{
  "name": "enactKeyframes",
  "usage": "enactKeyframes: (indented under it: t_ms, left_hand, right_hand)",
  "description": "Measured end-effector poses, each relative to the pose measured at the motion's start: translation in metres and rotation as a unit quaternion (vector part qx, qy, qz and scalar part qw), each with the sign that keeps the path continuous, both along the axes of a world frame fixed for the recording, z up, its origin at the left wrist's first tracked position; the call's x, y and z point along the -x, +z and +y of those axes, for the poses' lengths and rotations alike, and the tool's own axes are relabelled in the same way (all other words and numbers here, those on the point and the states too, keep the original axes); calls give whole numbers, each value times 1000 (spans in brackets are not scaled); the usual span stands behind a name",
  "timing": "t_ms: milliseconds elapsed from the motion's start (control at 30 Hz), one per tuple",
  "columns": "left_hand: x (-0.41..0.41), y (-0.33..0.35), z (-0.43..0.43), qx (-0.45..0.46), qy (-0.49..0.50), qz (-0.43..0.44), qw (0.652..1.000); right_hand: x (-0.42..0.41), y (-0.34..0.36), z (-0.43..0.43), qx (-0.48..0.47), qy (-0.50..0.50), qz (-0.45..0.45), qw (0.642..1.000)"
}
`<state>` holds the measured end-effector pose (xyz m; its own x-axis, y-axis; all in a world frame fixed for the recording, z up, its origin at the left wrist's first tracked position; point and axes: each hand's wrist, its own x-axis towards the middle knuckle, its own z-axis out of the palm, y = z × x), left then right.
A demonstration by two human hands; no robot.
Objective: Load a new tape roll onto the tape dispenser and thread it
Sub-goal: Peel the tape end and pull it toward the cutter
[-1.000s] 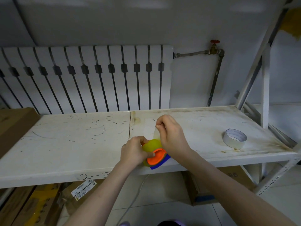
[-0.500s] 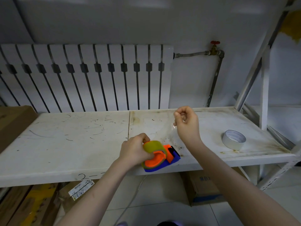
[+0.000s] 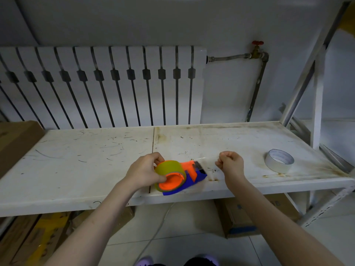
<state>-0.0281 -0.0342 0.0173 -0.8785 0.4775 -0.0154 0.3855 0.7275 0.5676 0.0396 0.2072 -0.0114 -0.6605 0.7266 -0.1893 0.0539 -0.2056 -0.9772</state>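
Observation:
An orange and blue tape dispenser (image 3: 194, 177) lies at the front edge of the white shelf (image 3: 76, 169). A yellowish clear tape roll (image 3: 170, 167) sits on its orange hub. My left hand (image 3: 144, 171) grips the roll and dispenser from the left. My right hand (image 3: 230, 164) is to the right of the dispenser's cutter end, fingers pinched on a clear strip of tape (image 3: 208, 160) that stretches from the dispenser's front. The strip is faint and hard to follow.
A white tape roll (image 3: 279, 160) lies flat on the shelf's right side. A radiator (image 3: 103, 85) and a pipe with a red valve (image 3: 257, 48) stand behind. Shelf uprights (image 3: 317, 104) rise at right. Cardboard boxes (image 3: 240, 217) sit underneath on the floor.
My right hand has moved right and down, drawing the tape end out past the cutter. The dispenser has tilted flatter onto the shelf, with my left hand still on it.

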Motion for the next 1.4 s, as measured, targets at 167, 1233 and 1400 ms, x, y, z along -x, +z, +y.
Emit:
enactKeyframes:
  t_ms: [167, 1233, 1400]
  left_hand:
    - [2, 2, 4, 22, -1, 12, 1000]
    - [-8, 15, 18, 0, -28, -5, 1000]
    - [-3, 19, 14, 16, -29, 13, 999]
  right_hand:
    - [-5, 15, -7, 12, 43, 50, 998]
    - [-27, 66, -85, -292, 185, 168, 923]
    - [-24, 64, -88, -266, 188, 207, 923]
